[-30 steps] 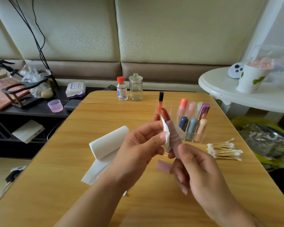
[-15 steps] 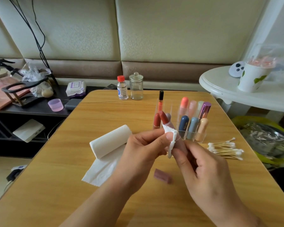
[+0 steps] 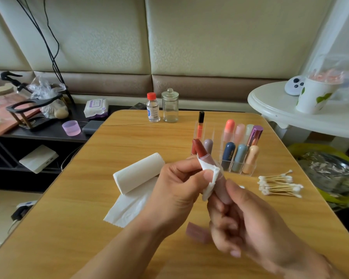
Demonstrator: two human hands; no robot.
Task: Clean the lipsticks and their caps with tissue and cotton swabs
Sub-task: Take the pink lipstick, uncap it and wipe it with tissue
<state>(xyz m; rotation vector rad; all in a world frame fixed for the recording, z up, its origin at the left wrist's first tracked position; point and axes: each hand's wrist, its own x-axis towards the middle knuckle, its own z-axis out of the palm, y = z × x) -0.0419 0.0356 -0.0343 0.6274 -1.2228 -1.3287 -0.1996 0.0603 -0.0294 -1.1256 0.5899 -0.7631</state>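
An open lipstick (image 3: 214, 174) is held up over the wooden table (image 3: 89, 228), tilted with its red tip pointing up and away, just in front of the clear organiser (image 3: 230, 156) where the other lipsticks stand. Its lower barrel is gripped by the right hand (image 3: 256, 224), whose fingers are curled around it with the thumb laid along the side. A small folded piece of tissue (image 3: 210, 178) is pinched against the neck of the tube by the thumb and forefinger of the left hand (image 3: 175, 190). Compared with a second ago, the tissue has been drawn down from near the red tip to the collar and upper barrel, and the hands have been lowered slightly, so more of the red tip is now exposed above the tissue. This is judged to mean that the wiping of this lipstick is well under way, with the barrel now being worked. Its pink cap (image 3: 196, 232) lies on the table beneath the hands, not yet wiped as far as can be seen. The cotton swabs (image 3: 280, 185) lie untouched in a pile to the right, and the tissue roll (image 3: 137, 174) rests to the left.
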